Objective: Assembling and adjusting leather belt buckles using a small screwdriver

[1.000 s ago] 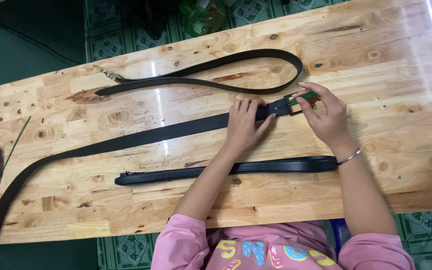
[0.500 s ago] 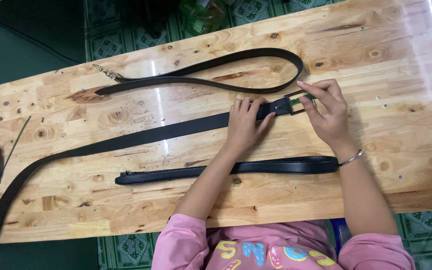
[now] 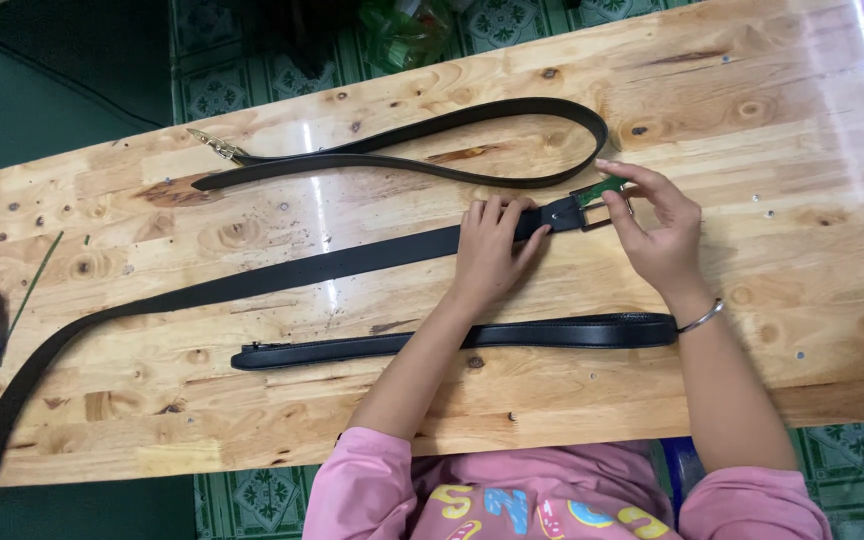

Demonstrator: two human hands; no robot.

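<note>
1. A knotty wooden table (image 3: 772, 90) fills the view, green patterned floor beyond it at twelve o'clock.
2. The left hand (image 3: 487, 250) presses flat, fingers together, on the long black belt (image 3: 282, 277) just beside its buckle (image 3: 602, 205).
3. The right hand (image 3: 657, 235) pinches that buckle, fingertips clamped on its frame at three o'clock from the left; half a second ago it sat slightly closer in, so the buckle end looks drawn outward.
4. A looped belt (image 3: 512, 110) lies at twelve o'clock, a shorter belt (image 3: 432, 342) at six, under both forearms.
</note>
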